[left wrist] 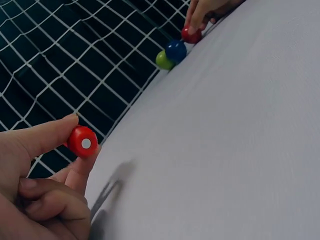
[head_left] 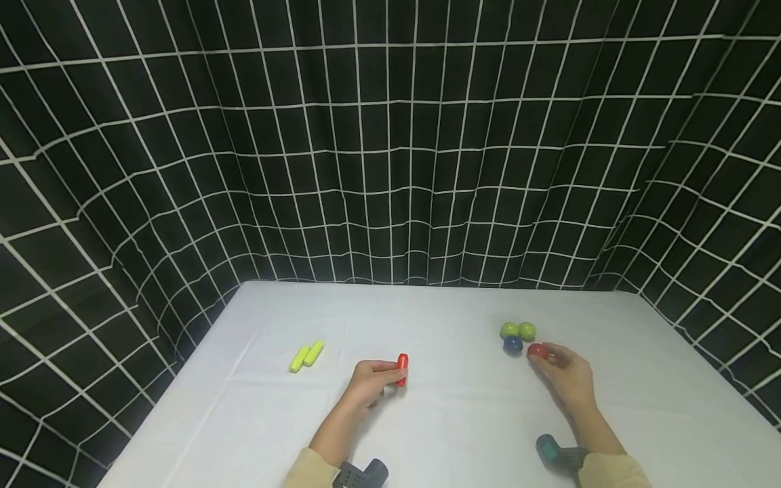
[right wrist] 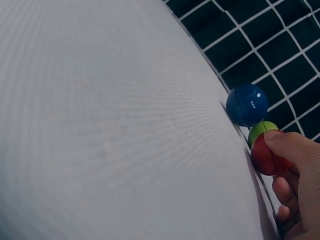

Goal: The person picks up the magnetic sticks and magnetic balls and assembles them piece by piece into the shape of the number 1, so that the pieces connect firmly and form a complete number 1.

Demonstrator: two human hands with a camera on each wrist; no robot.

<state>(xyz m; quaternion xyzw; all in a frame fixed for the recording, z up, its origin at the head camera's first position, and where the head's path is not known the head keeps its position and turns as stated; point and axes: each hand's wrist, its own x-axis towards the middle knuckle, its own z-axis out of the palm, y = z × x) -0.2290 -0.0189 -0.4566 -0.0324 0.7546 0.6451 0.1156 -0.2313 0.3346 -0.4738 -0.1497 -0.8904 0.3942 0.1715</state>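
My left hand (head_left: 368, 383) pinches a short red cylinder (head_left: 403, 362) between thumb and fingers, near the middle of the table. One end of that red cylinder (left wrist: 82, 141) faces the left wrist view and has a white dot; the hand's shadow falls on the cloth beside it. On the right side, my right hand (head_left: 570, 376) holds a glossy red ball (head_left: 537, 350) with thumb and fingertips. Just left of it sits a blue ball (head_left: 513, 346). In the right wrist view the thumb presses on the red ball (right wrist: 269, 154), which partly hides a green ball (right wrist: 260, 131).
Two green balls (head_left: 509, 330) lie behind the blue ball. To the left, two short yellow cylinders (head_left: 307, 356) lie side by side on the white-covered table (head_left: 451, 434). A black curtain with a white grid (head_left: 415, 169) closes off the back and sides.
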